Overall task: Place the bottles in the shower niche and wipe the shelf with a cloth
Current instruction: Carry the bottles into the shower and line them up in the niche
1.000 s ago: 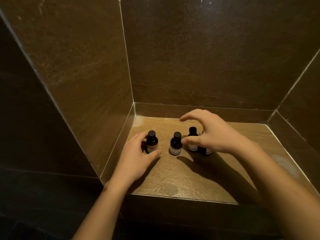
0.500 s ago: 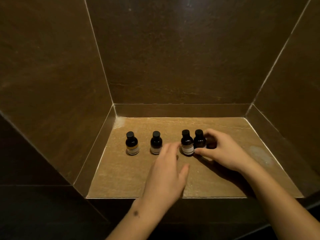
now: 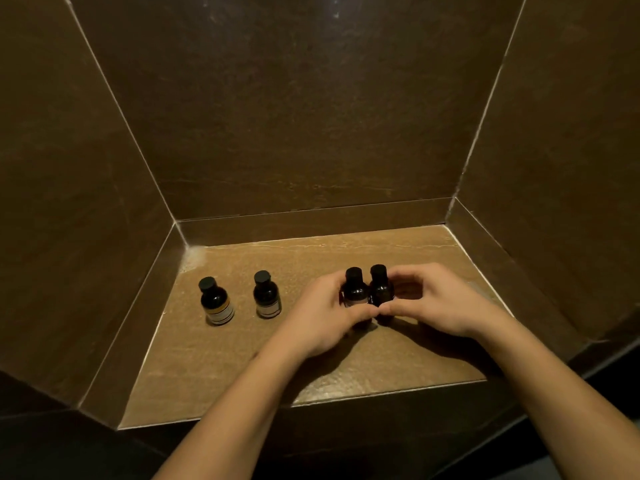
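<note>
Brown-tiled shower niche shelf (image 3: pixel 242 368): left hand (image 3: pixel 322 317) wrapped round third bottle (image 3: pixel 355 289), right hand (image 3: pixel 433 303) cupping fourth bottle (image 3: pixel 380 287) touching it; two bottles (image 3: pixel 214 301) apart, left of the third

Four dark bottles upright on niche shelf (image 3: pixel 214 372): far-left bottle (image 3: pixel 215 301) & second bottle (image 3: pixel 266 294) stand apart, untouched. L hand (image 3: pixel 323 315) cups third bottle (image 3: pixel 355 288), R hand (image 3: pixel 434 303) cups fourth bottle (image 3: pixel 381 285); those two touch, thumbs meet in front.
</note>
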Demonstrator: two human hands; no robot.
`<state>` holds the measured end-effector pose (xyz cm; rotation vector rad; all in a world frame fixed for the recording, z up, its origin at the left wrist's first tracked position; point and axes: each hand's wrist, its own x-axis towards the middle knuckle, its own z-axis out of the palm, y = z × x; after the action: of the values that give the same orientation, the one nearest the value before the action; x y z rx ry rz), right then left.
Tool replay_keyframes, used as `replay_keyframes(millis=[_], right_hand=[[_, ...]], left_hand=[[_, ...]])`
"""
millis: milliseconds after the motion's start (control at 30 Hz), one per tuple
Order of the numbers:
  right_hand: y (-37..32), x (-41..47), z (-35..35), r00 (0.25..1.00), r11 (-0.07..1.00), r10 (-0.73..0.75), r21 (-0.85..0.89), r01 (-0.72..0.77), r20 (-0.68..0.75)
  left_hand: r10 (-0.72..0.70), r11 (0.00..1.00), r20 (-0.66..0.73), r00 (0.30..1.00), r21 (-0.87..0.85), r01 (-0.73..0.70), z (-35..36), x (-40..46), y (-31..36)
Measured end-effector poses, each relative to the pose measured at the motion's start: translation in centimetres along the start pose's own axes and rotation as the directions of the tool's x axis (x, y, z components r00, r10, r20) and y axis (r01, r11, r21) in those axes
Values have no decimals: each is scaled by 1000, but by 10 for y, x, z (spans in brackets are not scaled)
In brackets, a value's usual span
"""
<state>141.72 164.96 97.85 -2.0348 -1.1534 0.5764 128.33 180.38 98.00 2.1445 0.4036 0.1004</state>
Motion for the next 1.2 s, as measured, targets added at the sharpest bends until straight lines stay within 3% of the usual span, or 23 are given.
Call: replay_keyframes(millis=[133, 433, 567, 833, 1033, 1200], right_hand=[[11, -10, -27, 997, 997, 74, -22, -74, 8], [13, 11, 8, 972, 998, 31, -49, -43, -234], [19, 6, 7, 973, 999, 32, -27, -39, -229], [21, 4, 3, 975, 997, 35, -66, -50, -219], [16, 1, 4, 954, 984, 75, -133, -118, -289], [20, -6, 2, 970, 988, 48, -130, -81, -238]], left_hand=[[-15, 992, 10, 1000, 129, 13, -12, 3, -8], [-106, 993, -225, 969, 33, 116, 2, 13, -14], [-41, 996, -244, 969, 68, 60, 4, 12, -17], [-43, 993, -241, 969, 98, 69, 3, 13, -16], [-22, 990, -228, 973, 128, 53, 3, 14, -14], [-16, 993, -248, 969, 111, 45, 3, 13, -15]])
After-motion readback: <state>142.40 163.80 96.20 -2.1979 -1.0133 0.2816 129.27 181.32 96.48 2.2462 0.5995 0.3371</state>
